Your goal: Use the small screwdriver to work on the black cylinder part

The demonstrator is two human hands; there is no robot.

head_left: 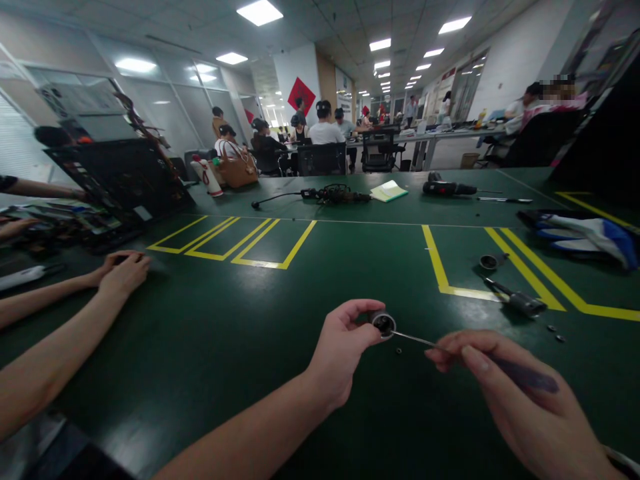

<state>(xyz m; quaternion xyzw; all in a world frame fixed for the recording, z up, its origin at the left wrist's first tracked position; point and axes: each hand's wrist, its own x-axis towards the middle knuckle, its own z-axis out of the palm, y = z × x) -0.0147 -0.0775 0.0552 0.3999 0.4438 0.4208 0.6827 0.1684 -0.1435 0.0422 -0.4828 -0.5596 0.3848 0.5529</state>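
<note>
Left hand (340,350) grips metal ring (384,324); open green tabletop (210,360) leftward.

Along the far edge of the green worktop (240,347), from left to right, are a brown bag (239,169), a dark bundle of cable (336,194), a pale yellow notepad (389,191) and a black power drill (449,188), with a thin pen-like stick (505,200) just right of the drill. Blue and white gloves (587,237) lie near the right edge, and yellow tape (260,264) marks open-topped boxes on the surface. Beyond the far edge, people sit around another table (435,136), near black office chairs (323,160).
</note>
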